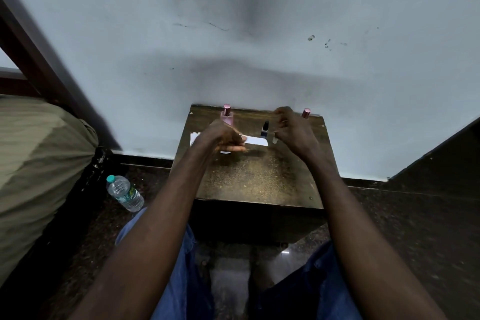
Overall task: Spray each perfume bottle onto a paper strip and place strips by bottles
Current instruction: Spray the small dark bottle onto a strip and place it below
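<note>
Left hand (223, 138) pinches a white paper strip (255, 140) near the brown wooden table (259, 176)'s back edge; right hand (293, 132) is curled, grip unclear.

Table (259, 182) front open — pink bottle (226, 115), dark bottle (264, 129) block rear.

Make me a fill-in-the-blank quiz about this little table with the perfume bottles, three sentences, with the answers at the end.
1. The white paper strip is pinched in the person's ____ hand.
2. The tall perfume bottle at the back left and the partly hidden bottle at the back right both have ____ caps.
3. The clear plastic water bottle with the teal cap is on the ____ beside the dark wooden table.
Missing words: left; pink; floor.
</note>
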